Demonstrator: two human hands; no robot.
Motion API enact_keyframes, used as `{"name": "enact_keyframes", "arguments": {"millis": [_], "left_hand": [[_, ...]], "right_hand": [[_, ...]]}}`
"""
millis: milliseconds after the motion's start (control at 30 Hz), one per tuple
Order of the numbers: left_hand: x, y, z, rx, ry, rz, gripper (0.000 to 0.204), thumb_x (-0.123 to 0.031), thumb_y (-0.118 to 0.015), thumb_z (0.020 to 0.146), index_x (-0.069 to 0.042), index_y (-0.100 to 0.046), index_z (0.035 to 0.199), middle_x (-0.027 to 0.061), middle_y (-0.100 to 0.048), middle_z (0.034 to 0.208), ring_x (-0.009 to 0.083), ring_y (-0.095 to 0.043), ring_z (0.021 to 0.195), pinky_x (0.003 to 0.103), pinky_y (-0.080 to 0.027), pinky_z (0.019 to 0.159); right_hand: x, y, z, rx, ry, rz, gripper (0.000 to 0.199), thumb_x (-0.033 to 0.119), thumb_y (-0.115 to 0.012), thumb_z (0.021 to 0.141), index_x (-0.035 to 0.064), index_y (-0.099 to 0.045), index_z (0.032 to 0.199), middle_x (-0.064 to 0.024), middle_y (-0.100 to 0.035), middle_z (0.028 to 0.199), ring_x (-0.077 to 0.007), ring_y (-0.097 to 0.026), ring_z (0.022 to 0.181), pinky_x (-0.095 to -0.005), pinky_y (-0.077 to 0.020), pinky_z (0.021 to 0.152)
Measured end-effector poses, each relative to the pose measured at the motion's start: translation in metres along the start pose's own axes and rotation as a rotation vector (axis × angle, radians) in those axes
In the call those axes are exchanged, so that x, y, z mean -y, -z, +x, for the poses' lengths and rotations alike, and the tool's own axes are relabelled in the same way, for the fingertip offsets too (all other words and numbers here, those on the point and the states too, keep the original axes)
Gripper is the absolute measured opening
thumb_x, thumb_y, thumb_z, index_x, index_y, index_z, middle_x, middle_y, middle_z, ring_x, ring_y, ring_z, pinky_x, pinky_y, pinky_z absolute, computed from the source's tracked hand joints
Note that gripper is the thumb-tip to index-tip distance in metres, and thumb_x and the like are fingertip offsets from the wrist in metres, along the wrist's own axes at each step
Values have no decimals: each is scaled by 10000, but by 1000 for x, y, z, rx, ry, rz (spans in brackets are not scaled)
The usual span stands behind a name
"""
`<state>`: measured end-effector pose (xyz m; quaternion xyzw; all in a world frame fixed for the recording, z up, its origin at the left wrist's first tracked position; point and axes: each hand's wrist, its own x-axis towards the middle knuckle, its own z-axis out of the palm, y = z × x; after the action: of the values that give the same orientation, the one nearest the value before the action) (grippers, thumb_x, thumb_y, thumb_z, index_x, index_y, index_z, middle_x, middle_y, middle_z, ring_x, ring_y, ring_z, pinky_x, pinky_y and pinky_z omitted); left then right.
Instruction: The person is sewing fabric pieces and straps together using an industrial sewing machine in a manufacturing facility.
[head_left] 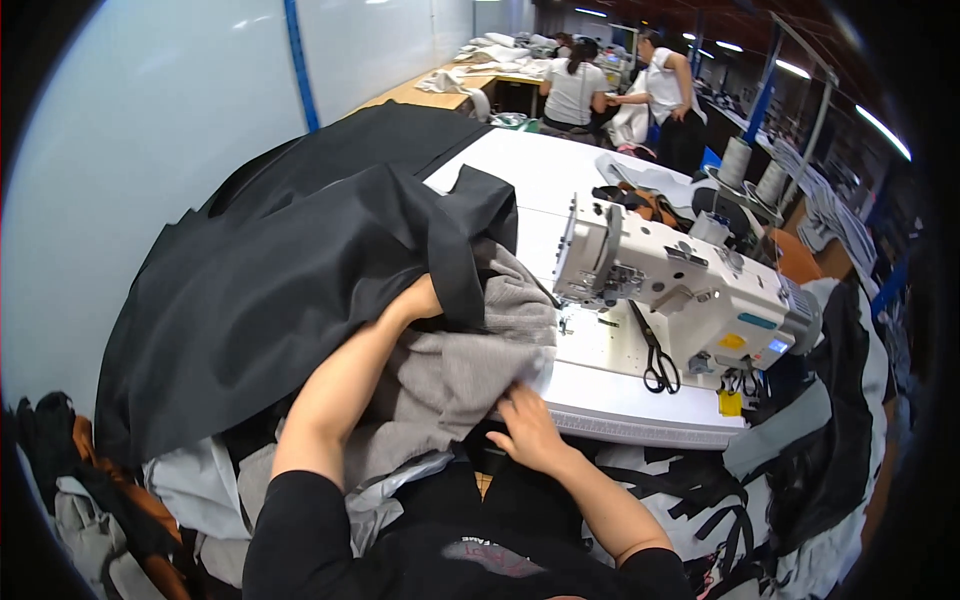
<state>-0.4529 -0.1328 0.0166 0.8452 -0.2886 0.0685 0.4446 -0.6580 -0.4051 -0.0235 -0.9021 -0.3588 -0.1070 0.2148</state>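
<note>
A large sheet of black fabric (pixel 290 270) drapes over the left half of the white sewing table, folded up at its right end. Under that fold, grey ribbed fabric (pixel 450 370) bunches and hangs over the front edge. My left hand (pixel 422 298) reaches beneath the black fold, its fingers hidden by the cloth. At the grey fabric's lower right edge, my right hand (pixel 532 432) rests its fingertips, with the thumb spread apart from the fingers. The white sewing machine (pixel 680 270) stands to the right, its needle area just beyond the grey fabric.
Black scissors (pixel 655 360) lie on the machine bed. Thread cones (pixel 735 162) stand behind the machine. Fabric scraps and black strips (pixel 720 520) pile up at the lower right, with more cloth at the lower left. A pale wall (pixel 150 120) borders the left. Two people work at the back.
</note>
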Motion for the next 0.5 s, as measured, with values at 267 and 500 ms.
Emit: {"name": "enact_keyframes", "arguments": {"millis": [267,500], "left_hand": [[-199,58,25,-496,-260,344,437,132,-569,694,-51,-620,1087,162,-590,933,298,-592,771,368,-498,707],[-205,-26,-20,137,-795,1112,191,-220,-668,788,-85,-735,905,76,-604,1255,197,-518,929,324,-418,754]], "right_hand": [[-2,30,16,-816,-229,299,522,18,-723,757,-49,-451,1197,-221,-491,1116,-369,-530,1002,-443,-453,894],[6,16,6,-653,-685,1284,789,25,-688,909,61,-240,1558,-159,-537,1230,-165,-627,958,-284,-527,777]]}}
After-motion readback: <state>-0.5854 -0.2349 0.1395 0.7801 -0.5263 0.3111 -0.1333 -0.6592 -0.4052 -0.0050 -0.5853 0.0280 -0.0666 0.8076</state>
